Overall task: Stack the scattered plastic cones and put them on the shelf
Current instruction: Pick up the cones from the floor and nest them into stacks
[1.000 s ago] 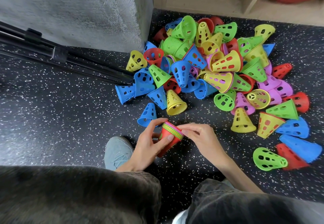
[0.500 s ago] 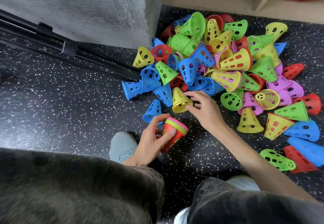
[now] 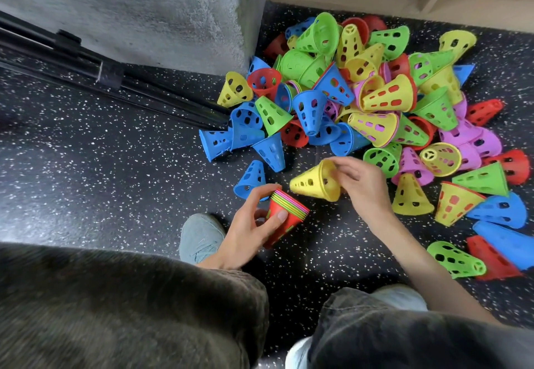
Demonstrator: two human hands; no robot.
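left hand (image 3: 248, 224) grips stack (image 3: 284, 215) | right hand (image 3: 361, 186) holds yellow cone (image 3: 315, 183) just beside stack rim

Yellow cone (image 3: 316, 183) tilted beside red-based nested stack (image 3: 284, 218)

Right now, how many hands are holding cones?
2. The left hand grips the stack of cones beside the shoe; the right hand pinches a yellow cone just beyond the stack.

No text, label, brand, number or sign can be read on anything here.
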